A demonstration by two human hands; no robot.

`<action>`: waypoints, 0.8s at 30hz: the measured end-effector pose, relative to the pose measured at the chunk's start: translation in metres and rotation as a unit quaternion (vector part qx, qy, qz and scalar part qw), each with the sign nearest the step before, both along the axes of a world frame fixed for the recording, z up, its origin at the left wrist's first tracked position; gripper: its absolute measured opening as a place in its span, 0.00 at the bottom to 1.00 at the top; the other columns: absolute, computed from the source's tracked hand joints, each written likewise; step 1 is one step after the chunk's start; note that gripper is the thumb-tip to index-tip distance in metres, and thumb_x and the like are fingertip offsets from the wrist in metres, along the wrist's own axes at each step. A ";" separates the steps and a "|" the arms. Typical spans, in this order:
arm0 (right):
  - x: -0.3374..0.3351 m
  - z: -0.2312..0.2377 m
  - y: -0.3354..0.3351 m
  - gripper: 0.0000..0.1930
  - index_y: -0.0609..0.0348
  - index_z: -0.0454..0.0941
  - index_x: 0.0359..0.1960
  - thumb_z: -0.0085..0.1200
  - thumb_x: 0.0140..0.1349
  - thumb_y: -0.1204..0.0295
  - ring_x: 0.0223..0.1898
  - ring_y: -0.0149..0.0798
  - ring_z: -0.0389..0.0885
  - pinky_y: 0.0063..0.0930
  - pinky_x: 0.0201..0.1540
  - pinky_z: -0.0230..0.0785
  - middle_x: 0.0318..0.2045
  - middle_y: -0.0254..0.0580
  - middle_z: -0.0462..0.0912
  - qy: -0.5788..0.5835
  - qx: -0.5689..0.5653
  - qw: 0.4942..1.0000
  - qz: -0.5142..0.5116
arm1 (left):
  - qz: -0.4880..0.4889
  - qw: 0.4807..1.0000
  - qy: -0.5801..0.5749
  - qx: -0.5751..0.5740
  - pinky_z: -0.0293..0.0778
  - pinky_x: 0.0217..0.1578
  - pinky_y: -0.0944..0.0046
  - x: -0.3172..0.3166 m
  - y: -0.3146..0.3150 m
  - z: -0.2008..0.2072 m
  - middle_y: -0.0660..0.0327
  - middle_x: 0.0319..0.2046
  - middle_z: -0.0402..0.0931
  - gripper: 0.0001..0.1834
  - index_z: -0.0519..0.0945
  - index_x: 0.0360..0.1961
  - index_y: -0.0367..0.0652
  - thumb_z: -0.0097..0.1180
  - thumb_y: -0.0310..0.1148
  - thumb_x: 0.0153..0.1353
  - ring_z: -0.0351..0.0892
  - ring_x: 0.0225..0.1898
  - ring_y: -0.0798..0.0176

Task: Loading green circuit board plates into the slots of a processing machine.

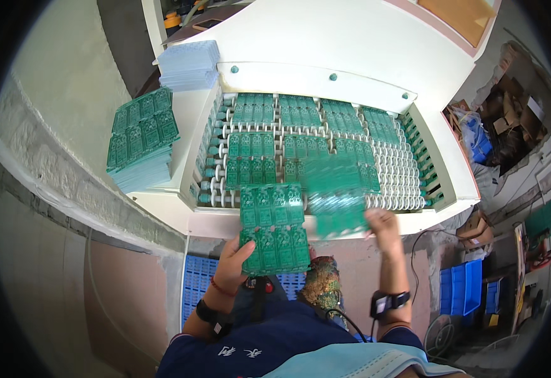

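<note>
Machine first, a broad white sloping-sided body [301, 38] filling the far side, and set into it a wide bed of white roller wheels [396, 170], carrying rows of flat green circuit panels [250, 146]! Over to the left, a tall stack of green circuit panels [143, 126] leans a little, and behind it sits a smaller pile of pale blue sheets [189, 60].

Now the handheld pieces, over the machine's near edge. The glossy green rectangular circuit panel [274, 230] on the left has its long axis running away from the wearer, far end tipped slightly left, two rows of four patterns showing; whether more sheets lie under it, cannot tell. Just to its right, a motion-smeared green circuit panel [336, 195], long axis also pointing away, far end reaching over the roller bed. Its pattern is lost in blur, and whether it touches the wheels is impossible to call.

And the hands! Left hand [230, 259] grips the glossy panel's lower left edge, thumb on top, fingers hidden beneath. Right hand [382, 227] pinches the smeared panel near its lower right corner, fingertips too blurred to separate.
</note>
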State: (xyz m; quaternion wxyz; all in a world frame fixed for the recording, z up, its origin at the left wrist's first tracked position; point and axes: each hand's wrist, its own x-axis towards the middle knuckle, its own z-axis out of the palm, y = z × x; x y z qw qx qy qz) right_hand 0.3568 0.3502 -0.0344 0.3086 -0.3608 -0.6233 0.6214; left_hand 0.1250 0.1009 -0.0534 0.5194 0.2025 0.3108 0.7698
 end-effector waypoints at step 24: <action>-0.048 -0.040 -0.107 0.09 0.64 0.78 0.32 0.56 0.57 0.69 0.19 0.24 0.74 0.15 0.20 0.67 0.20 0.34 0.77 -0.036 -0.088 0.973 0.209 | 0.018 0.997 0.048 -0.061 0.74 0.40 0.64 0.008 -0.031 -0.027 0.53 0.42 0.74 0.18 0.68 0.50 0.29 0.45 0.29 0.61 0.76 0.39 0.62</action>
